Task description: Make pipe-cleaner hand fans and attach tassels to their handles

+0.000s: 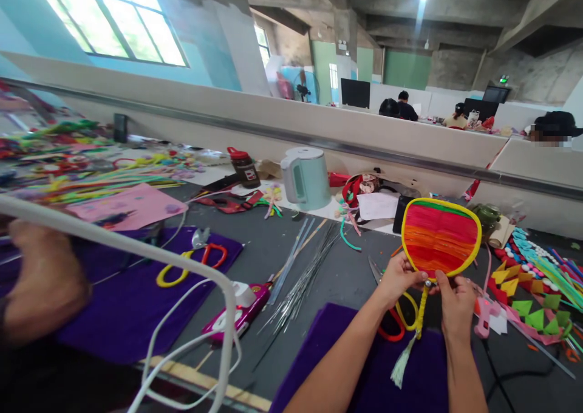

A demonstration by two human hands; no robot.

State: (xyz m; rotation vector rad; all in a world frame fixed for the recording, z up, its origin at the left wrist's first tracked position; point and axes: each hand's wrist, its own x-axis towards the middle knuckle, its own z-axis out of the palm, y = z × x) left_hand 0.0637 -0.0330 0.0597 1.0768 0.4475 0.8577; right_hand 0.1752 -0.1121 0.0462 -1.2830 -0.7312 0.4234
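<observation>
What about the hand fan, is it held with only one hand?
No, the left hand and the right hand both hold the hand fan by its lower edge, near the yellow handle.

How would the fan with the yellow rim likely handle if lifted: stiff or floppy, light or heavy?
The fan is probably light: the left hand and right hand pinch only its lower edge. Its face seems fairly stiff, spread within the yellow rim. The pale tassel hanging below would likely swing loosely.

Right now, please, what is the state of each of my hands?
Left hand: closed, holding the fan by its lower edge.
Right hand: closed, also holding the fan's lower edge.
</observation>
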